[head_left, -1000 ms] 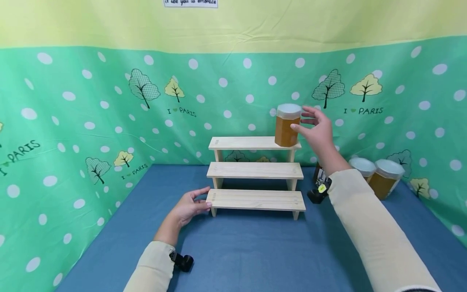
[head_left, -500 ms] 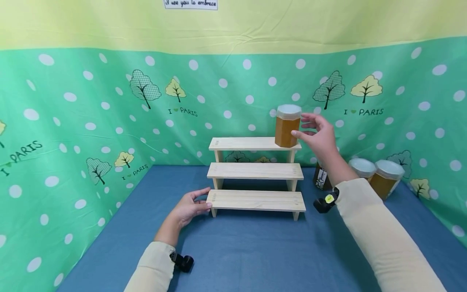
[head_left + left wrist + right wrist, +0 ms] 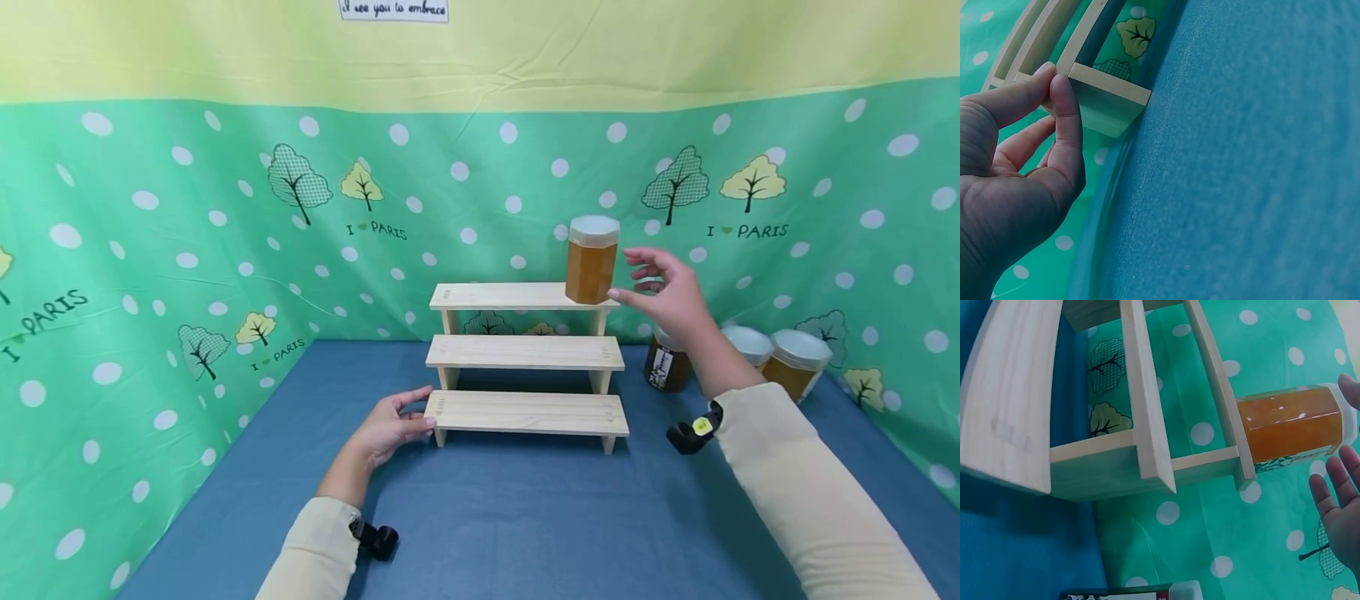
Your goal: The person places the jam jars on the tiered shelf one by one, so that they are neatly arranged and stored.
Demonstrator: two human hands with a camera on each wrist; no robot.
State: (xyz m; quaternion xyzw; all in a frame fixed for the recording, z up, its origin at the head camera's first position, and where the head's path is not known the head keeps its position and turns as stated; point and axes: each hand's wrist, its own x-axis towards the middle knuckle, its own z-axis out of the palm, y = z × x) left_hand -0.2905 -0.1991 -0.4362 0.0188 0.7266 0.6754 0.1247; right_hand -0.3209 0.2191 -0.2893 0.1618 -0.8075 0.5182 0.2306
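Observation:
A jar of amber honey [image 3: 590, 265] with a whitish lid stands upright at the right end of the top step of a three-step wooden stand [image 3: 525, 408]. My right hand [image 3: 667, 292] is just right of the jar, fingers spread and holding nothing; in the right wrist view its fingers [image 3: 1338, 478] are beside the lid end. My left hand [image 3: 388, 427] pinches the left end of the lowest step between thumb and fingers, as the left wrist view shows at the wooden corner [image 3: 1110, 81].
Behind my right forearm, a dark labelled jar [image 3: 666, 365] and two amber jars with whitish lids, one of them the outer amber jar [image 3: 797, 362], stand on the blue cloth [image 3: 495, 517]. A green dotted curtain [image 3: 465, 208] hangs close behind the stand.
My right hand has come away from the honey jar, moving right and slightly down. The jar stays on the top step. My left hand keeps its place on the stand.

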